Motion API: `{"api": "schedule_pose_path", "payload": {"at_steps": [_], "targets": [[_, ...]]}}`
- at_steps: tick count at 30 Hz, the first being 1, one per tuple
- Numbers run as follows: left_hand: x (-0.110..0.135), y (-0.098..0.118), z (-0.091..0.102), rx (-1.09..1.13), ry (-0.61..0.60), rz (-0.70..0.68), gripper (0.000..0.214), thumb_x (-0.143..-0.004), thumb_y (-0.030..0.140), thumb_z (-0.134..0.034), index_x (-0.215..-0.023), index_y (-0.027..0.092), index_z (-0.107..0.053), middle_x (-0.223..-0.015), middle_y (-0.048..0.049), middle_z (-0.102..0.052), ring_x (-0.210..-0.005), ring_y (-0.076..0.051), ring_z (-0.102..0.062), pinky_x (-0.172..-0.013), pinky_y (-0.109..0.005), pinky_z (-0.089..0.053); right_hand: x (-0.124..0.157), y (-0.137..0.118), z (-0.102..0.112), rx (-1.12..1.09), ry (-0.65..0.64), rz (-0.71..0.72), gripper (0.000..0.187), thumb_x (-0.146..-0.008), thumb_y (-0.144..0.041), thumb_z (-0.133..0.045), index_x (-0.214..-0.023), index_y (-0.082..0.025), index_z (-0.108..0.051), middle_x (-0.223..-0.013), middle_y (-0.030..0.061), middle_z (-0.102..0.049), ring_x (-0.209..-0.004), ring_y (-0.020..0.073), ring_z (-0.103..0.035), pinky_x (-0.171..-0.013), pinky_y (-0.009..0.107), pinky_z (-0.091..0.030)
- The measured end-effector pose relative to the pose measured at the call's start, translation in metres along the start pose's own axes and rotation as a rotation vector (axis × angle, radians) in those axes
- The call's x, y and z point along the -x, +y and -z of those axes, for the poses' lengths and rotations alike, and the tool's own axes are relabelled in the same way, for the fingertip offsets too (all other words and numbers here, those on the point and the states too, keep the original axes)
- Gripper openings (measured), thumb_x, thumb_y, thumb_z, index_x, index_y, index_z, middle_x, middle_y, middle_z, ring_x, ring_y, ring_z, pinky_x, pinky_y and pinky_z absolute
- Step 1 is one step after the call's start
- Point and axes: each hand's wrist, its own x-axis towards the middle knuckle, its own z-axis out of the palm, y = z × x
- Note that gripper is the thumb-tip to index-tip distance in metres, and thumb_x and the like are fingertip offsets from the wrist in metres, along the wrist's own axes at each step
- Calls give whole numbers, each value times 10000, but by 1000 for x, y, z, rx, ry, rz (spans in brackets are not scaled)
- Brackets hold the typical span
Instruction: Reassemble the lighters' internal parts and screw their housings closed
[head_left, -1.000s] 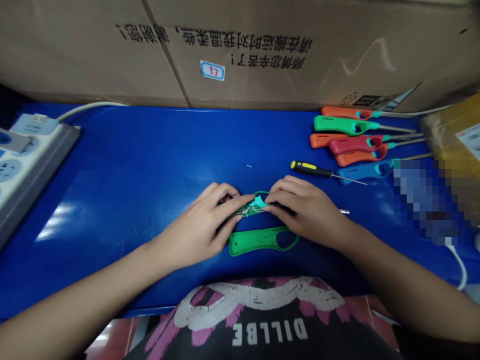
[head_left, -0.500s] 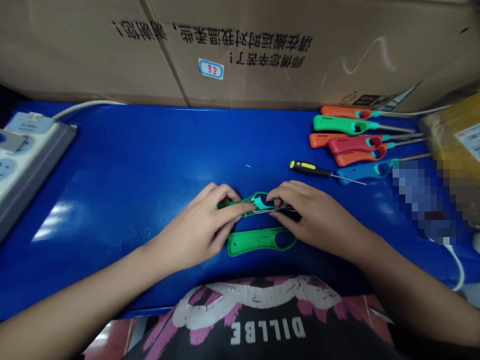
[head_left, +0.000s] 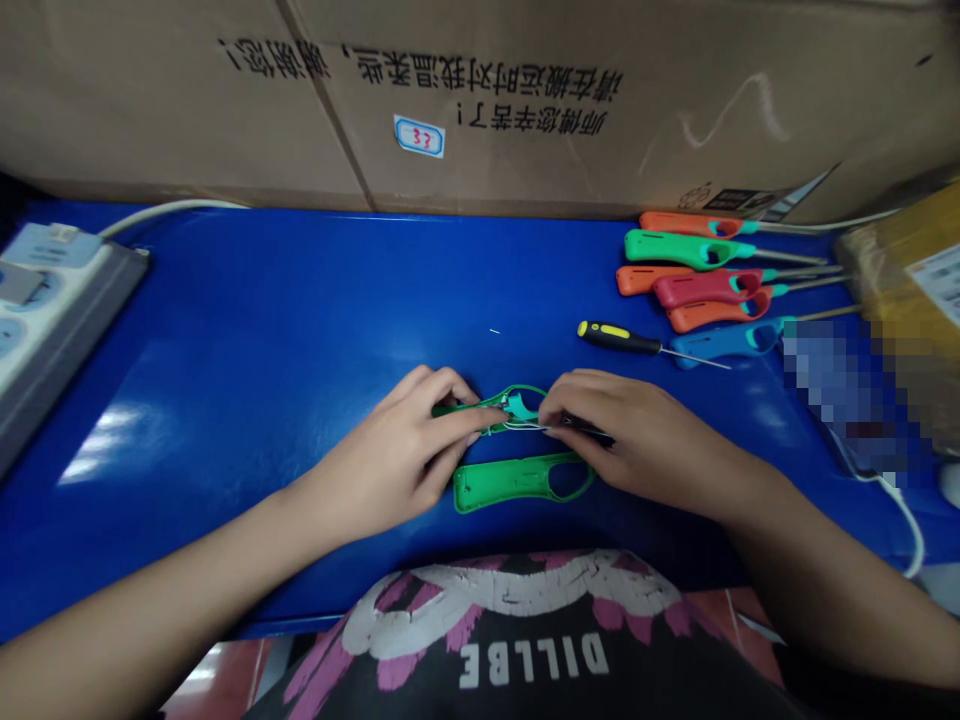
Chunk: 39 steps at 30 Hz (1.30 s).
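Observation:
A half-assembled green gas lighter (head_left: 495,420) lies open-shelled between my hands, with a turquoise trigger (head_left: 519,406) and a thin white wire inside. My left hand (head_left: 409,440) grips the handle end, its index finger pressing into the shell. The fingers of my right hand (head_left: 611,420) are closed round the lighter's front end, where a dark rod-like part shows beneath them; its exact kind is hidden. Just below, apart from both hands, the matching green half shell (head_left: 506,484) lies with its hollow side up.
Several assembled lighters (head_left: 705,292), orange, green, red and blue, lie at the right. Beside them is a black-and-yellow screwdriver (head_left: 622,337). A tiny pale pin (head_left: 494,331) lies mid-table. A power strip (head_left: 60,290) stands left; a cardboard box (head_left: 487,170) borders the back.
My right hand has shifted slightly and its fingers have drawn closer round the lighter's front end, covering more of the wire. My left hand keeps its grip almost unmoved.

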Motion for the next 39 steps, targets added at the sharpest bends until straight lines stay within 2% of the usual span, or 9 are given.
{"api": "schedule_pose_path", "payload": {"at_steps": [4,7,11,17,21,24,28,32,39], "targets": [[0,1,1,11,10,-5,313,-1004,142,-500,-1273,228,-635,-1124,-89,-556,-1034,-236,-517,-882,-395,-475,-1,4,2,142,-47,106,115,-994,-215,-530,-934,-211,-628,-939,16,-668,-880,178,-578,-809,346,-449],[0,1,1,17,16,-7,289,-1005,151,-503,-1265,200,-618,-1123,-90,-570,-1022,-233,-523,-888,-395,-473,-2,4,2,124,27,87,94,-971,-268,-580,-965,-206,-650,-929,18,-680,-877,181,-586,-819,352,-461],[0,1,1,18,15,10,278,-1007,173,-511,-1277,169,-580,-1132,-93,-582,-1018,-232,-523,-878,-389,-479,-7,9,-5,102,143,80,180,-970,-286,-594,-1092,-179,-673,-1009,53,-681,-932,190,-598,-833,339,-478],[2,0,0,31,28,22,380,-1008,177,-522,-1388,185,-512,-1144,-85,-579,-1034,-227,-520,-903,-393,-485,-9,14,-12,275,133,218,240,-1023,-254,-494,-1000,-170,-718,-957,69,-677,-842,196,-560,-753,351,-451],[3,-2,-4,21,37,-6,415,-1008,162,-520,-1420,208,-517,-1115,-83,-566,-1037,-228,-519,-888,-392,-494,-9,10,-13,205,121,115,224,-987,-360,-582,-1060,-176,-687,-975,57,-672,-883,197,-578,-776,349,-453],[3,-1,-6,13,49,-19,413,-1001,148,-526,-1412,193,-539,-1119,-92,-562,-1040,-232,-518,-879,-393,-492,-12,6,-18,75,158,-4,168,-970,-332,-612,-954,-173,-662,-898,40,-646,-848,181,-566,-759,330,-452],[3,3,-9,12,78,-18,433,-995,130,-521,-1421,203,-532,-1136,-102,-562,-1029,-240,-517,-853,-401,-486,-15,2,-25,-58,224,-70,151,-951,-286,-639,-850,-174,-634,-781,11,-571,-780,161,-529,-725,312,-439],[2,3,-10,22,84,-4,432,-998,132,-506,-1423,212,-518,-1168,-109,-561,-1059,-248,-539,-851,-413,-501,-13,0,-27,-114,288,-69,109,-940,-250,-659,-854,-185,-649,-798,5,-564,-765,150,-515,-702,302,-425],[0,3,-8,143,108,53,373,-990,143,-516,-1360,175,-551,-1208,-110,-619,-1065,-230,-580,-906,-414,-521,-15,3,-31,-83,351,20,51,-945,-206,-639,-912,-184,-670,-817,21,-577,-759,161,-503,-706,329,-437]]}}
